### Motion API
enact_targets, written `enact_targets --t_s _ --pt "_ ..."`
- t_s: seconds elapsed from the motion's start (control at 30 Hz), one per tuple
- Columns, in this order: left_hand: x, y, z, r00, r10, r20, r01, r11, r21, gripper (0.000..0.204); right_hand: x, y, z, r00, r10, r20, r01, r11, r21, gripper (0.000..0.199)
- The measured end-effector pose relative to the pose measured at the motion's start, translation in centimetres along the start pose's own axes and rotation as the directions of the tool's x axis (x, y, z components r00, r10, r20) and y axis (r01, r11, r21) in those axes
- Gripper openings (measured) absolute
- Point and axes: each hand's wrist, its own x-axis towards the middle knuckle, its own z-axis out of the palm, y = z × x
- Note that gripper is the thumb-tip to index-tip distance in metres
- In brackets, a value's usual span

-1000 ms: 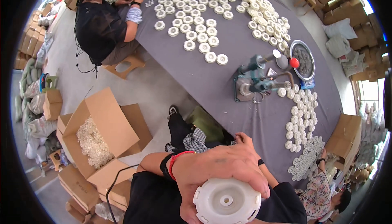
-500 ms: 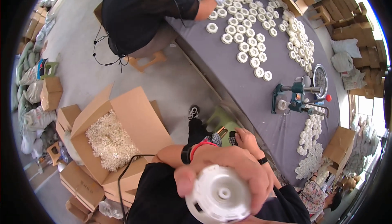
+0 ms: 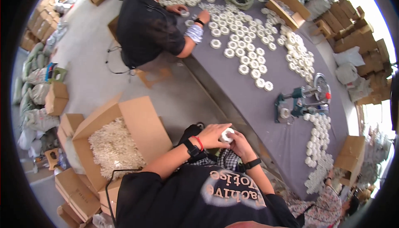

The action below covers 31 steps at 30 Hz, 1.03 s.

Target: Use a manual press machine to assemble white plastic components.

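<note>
A white round plastic part (image 3: 227, 135) is held over my lap, beside the table's near edge. My left hand (image 3: 209, 136), with a black watch and a red cord at the wrist, has its fingers curved around the part's far and left sides. From the right, my right hand (image 3: 242, 145), with a black band at the wrist, grips the same part between thumb and fingers. Fingers partly cover the part, so its details are hard to make out. Many similar white round parts (image 3: 251, 55) lie on the grey-covered table (image 3: 245, 107) ahead to the right.
A green hand press (image 3: 297, 103) with a red knob stands on the table. At my left an open carton (image 3: 143, 120) holds many small pale pieces (image 3: 114, 145). A co-worker (image 3: 147, 33) sits at the table's far left side; another person (image 3: 322, 205) is at lower right.
The white part has gone from close to the camera down to my lap. My right hand now holds it alongside my left. The co-worker's head and both hands have come into view.
</note>
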Motion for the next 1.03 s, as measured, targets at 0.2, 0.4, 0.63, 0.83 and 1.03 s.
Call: enact_targets --t_s 0.2,0.4,0.63,0.83,1.03 --pt "-6.3 -10.0 -2.2 0.919 -0.39 -0.063 0.39 0.87 0.302 0.067 8.7 1.0 -9.9 0.938 0.208 -0.276 -0.115 0.941 0.317 0.031" --pt "-14.7 -21.6 -8.6 0.554 -0.745 -0.372 0.833 0.498 0.242 0.052 19.8 -6.9 -24.8 0.731 0.269 -0.627 0.043 0.899 0.435 0.051" --pt "-21.5 -20.5 -9.9 0.173 -0.963 -0.207 0.978 0.193 -0.082 0.064 26.5 -6.1 -11.3 0.879 -0.123 -0.46 -0.036 0.946 -0.322 0.034" --pt "-20.3 -22.6 -14.9 0.061 -0.745 -0.664 0.995 0.094 -0.015 0.068 29.3 -6.4 3.9 0.963 0.09 0.253 0.214 0.315 -0.925 0.03" --pt "-20.7 -29.8 -21.4 0.071 -0.796 -0.601 0.975 -0.072 0.21 0.08 34.0 -12.7 15.5 0.937 0.225 0.268 0.264 0.048 -0.963 0.028"
